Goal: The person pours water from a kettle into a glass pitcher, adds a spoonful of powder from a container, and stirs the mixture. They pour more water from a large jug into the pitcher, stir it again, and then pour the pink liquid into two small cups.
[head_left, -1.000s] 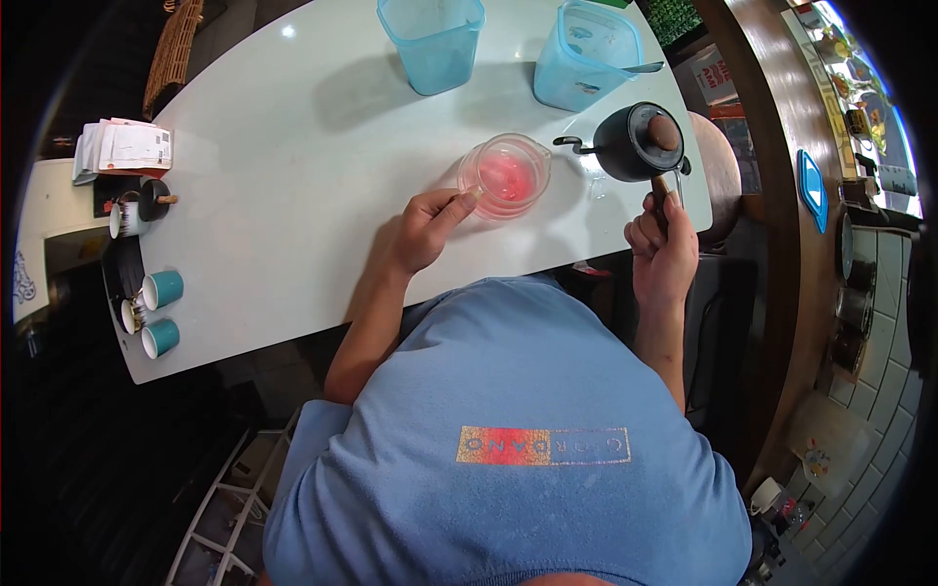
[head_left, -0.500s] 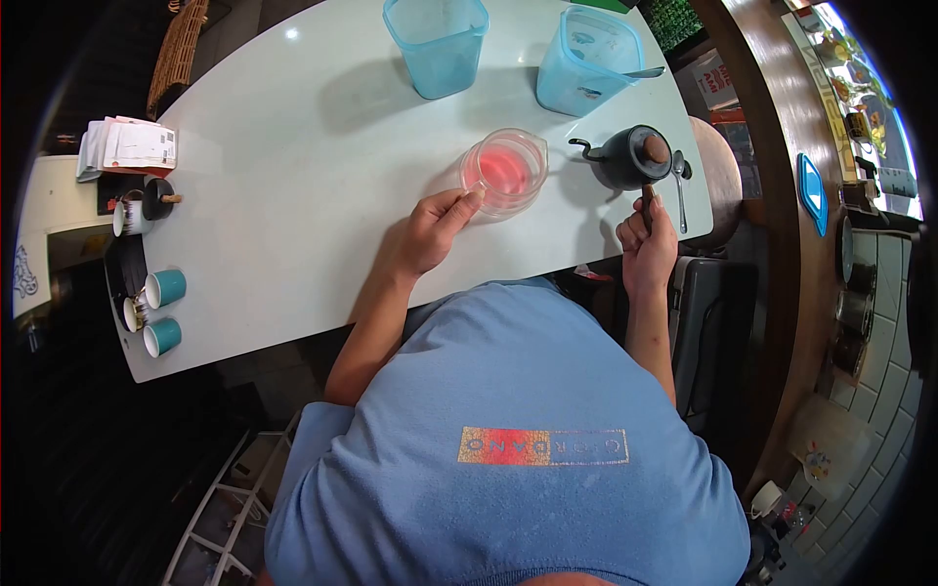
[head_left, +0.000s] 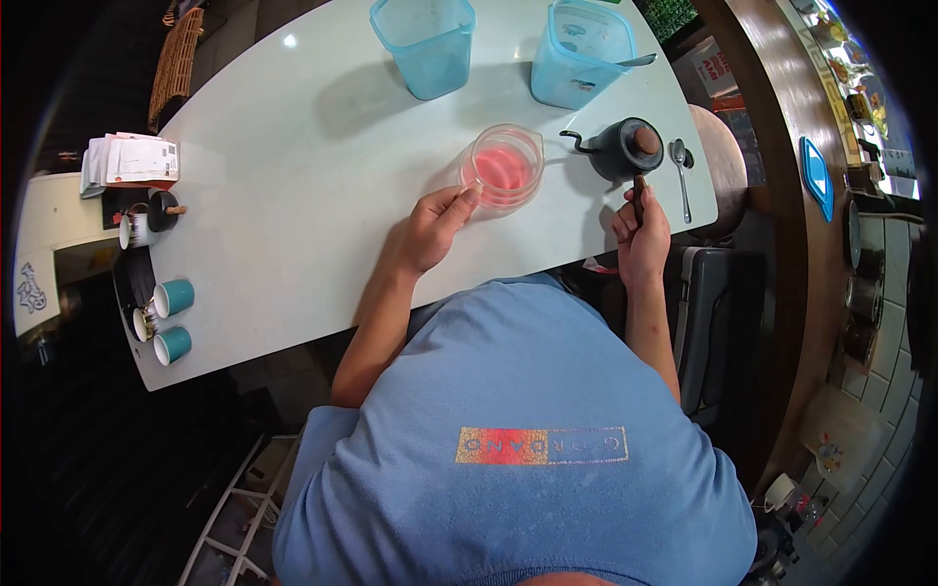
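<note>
A clear glass jug (head_left: 529, 176) with pink-red liquid in its bottom is over the white table (head_left: 283, 225), and my left hand (head_left: 436, 227) is closed on its handle. To its right is a small black gooseneck kettle (head_left: 614, 154) with a wooden lid knob, its thin spout pointing left toward the jug. My right hand (head_left: 643, 234) grips the kettle's dark wooden handle from the near side. A metal spoon (head_left: 683, 186) lies just right of the kettle.
Two translucent blue containers (head_left: 430, 63) stand at the far side, the right one with a utensil in it. Teal cups (head_left: 174, 297) and a stack of papers (head_left: 142, 159) are along the left edge. A dark wooden beam (head_left: 772, 146) runs along the right.
The kettle and my right hand have shifted slightly left, away from the spoon. My left hand stays on the jug's handle. The whole view has turned a little.
</note>
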### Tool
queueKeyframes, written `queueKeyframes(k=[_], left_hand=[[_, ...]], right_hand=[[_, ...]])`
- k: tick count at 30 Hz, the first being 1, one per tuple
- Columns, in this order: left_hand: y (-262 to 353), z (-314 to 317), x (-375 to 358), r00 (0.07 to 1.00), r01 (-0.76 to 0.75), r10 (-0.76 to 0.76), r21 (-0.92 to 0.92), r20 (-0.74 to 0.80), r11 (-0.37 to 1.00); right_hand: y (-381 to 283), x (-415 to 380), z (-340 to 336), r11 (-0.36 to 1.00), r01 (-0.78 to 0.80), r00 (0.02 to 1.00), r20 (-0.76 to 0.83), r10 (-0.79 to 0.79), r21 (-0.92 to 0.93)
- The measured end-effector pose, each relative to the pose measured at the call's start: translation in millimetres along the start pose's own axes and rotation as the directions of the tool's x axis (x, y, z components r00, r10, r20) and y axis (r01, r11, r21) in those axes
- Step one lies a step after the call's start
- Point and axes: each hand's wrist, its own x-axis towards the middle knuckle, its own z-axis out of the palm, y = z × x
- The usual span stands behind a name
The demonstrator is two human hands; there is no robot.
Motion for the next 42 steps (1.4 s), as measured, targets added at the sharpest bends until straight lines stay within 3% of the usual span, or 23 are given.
queueKeyframes(k=[11, 13, 14, 16, 18, 20, 21, 23, 26, 31, 32, 34, 35, 39, 41, 42], left_hand=[[-2, -2, 0, 1.0, -0.01, 0.009, 0.039, 0.023, 0.999], [-2, -2, 0, 1.0, -0.017, 0.016, 0.034, 0.019, 0.999], [-3, -1, 0, 1.0, -0.022, 0.022, 0.02, 0.011, 1.0], [-4, -1, 1, 1.0, -0.026, 0.026, 0.01, 0.012, 1.0], [-5, -1, 0, 1.0, -0.03, 0.03, -0.003, 0.007, 1.0], [-5, 0, 0, 0.999, -0.033, 0.033, -0.003, 0.002, 0.999], [-6, 0, 0, 0.999, -0.035, 0.035, -0.003, 0.001, 0.999], [-8, 0, 1, 0.999, -0.036, 0.036, 0.009, -0.019, 0.999], [-12, 0, 2, 0.998, -0.048, 0.049, 0.009, -0.045, 0.999], [-13, 0, 2, 0.996, -0.052, 0.054, 0.034, -0.071, 0.998], [-12, 0, 2, 0.996, -0.045, 0.048, 0.046, -0.073, 0.998], [-13, 1, 2, 0.995, -0.034, 0.037, 0.03, -0.087, 0.999], [-13, 1, 2, 0.995, -0.017, 0.018, 0.011, -0.095, 1.0], [-14, 0, 3, 0.996, -0.022, 0.022, 0.006, -0.092, 1.0], [-15, 1, 3, 0.996, -0.023, 0.022, -0.008, -0.089, 1.0], [-15, 1, 3, 0.996, -0.026, 0.025, -0.009, -0.089, 1.0]], right_hand=[[9, 1, -6, 0.999, 0.004, 0.998, 0.07, -0.001, -0.038], [7, 1, -10, 0.977, -0.013, 0.996, 0.083, 0.031, -0.211], [7, 0, -8, 0.978, -0.01, 0.996, 0.082, 0.028, -0.206], [3, -2, -1, 0.82, 0.176, 0.943, -0.145, -0.299, -0.544], [-12, -4, 6, 0.778, 0.196, 0.903, -0.2, -0.381, -0.597], [-28, 10, 2, 0.248, 0.308, 0.642, 0.008, -0.767, -0.918], [-38, 17, 8, 0.248, 0.31, 0.641, 0.009, -0.767, -0.918], [-65, 32, 28, 0.123, 0.515, 0.617, 0.267, -0.74, -0.848], [-76, 63, 61, 0.186, 0.573, 0.621, 0.276, -0.734, -0.798], [-81, 96, 89, 0.259, 0.525, 0.774, 0.328, -0.541, -0.811], [-79, 102, 90, 0.257, 0.535, 0.768, 0.336, -0.545, -0.805], [-72, 110, 92, -0.071, 0.637, 0.507, 0.487, -0.711, -0.767], [-69, 109, 94, -0.091, 0.653, 0.459, 0.488, -0.742, -0.752], [-66, 104, 104, -0.124, 0.606, 0.457, 0.471, -0.754, -0.786], [-69, 103, 106, -0.02, 0.631, 0.549, 0.465, -0.694, -0.775], [-70, 104, 107, -0.022, 0.632, 0.547, 0.467, -0.695, -0.775]])
